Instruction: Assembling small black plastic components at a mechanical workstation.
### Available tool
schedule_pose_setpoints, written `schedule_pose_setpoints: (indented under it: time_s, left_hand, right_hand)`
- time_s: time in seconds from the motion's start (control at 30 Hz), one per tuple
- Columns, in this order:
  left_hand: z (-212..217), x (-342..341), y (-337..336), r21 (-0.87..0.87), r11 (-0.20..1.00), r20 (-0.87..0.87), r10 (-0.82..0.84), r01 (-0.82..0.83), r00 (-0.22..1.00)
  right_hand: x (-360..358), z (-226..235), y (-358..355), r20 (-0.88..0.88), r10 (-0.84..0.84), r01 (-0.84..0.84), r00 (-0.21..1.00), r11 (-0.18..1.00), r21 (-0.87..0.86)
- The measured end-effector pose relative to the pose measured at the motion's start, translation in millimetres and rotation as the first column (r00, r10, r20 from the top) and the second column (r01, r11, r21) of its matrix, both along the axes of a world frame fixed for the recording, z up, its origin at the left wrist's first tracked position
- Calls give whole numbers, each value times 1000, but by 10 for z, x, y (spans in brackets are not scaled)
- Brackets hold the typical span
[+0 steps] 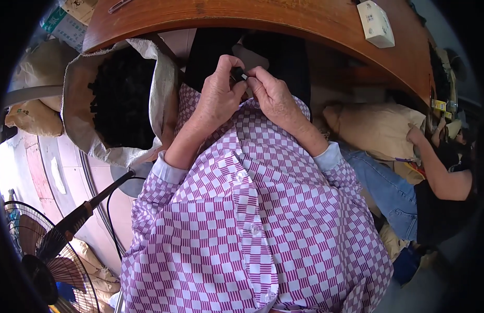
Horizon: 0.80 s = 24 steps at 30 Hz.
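Both my hands meet in front of my chest, above my lap. My left hand (219,93) pinches a small black part (235,74) between thumb and bent forefinger; the fingers hide most of it. A tiny pale piece (244,76) shows at its right end. The fingertips of my right hand (276,98) are closed at this pale piece, and I cannot make out its exact kind. To the left stands an open white woven sack (162,94), filled with many small black parts (124,99) that look alike.
A wooden table (304,28) curves across the front, bearing a white tissue box (377,25). A standing fan (44,266) is at lower left. On the right, a person in jeans (390,193) has a hand on a brown paper sack (375,128). More brown sacks (36,117) lie left.
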<state>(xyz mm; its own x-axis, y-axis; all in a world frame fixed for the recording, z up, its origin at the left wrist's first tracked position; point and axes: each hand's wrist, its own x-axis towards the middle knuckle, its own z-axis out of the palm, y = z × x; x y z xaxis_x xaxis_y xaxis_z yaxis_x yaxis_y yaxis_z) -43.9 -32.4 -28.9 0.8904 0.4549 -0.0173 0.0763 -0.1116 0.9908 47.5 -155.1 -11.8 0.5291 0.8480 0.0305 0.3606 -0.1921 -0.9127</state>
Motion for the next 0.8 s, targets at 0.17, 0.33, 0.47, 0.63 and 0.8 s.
schedule_pose_setpoints:
  time_s: [0.17,0.33,0.47,0.63,0.8]
  left_hand:
    - [32,-16,-24,287,957,-88,74,-46,993]
    - [-32,13,-57,375,920,-35,140,-117,989]
    - [-88,95,-37,318,938,14,145,-141,989]
    - [16,95,120,-727,686,123,170,-28,978]
    - [59,42,134,-903,427,117,149,43,982]
  right_hand:
    - [-14,-53,62,30,-1,4,1000,996,-88]
    - [-29,-174,100,79,-59,64,995,996,-63]
    - [86,-184,100,-92,-41,37,995,999,-39]
    - [117,-143,51,-183,-164,182,969,980,85]
    - [151,-147,12,-548,-125,222,827,968,115]
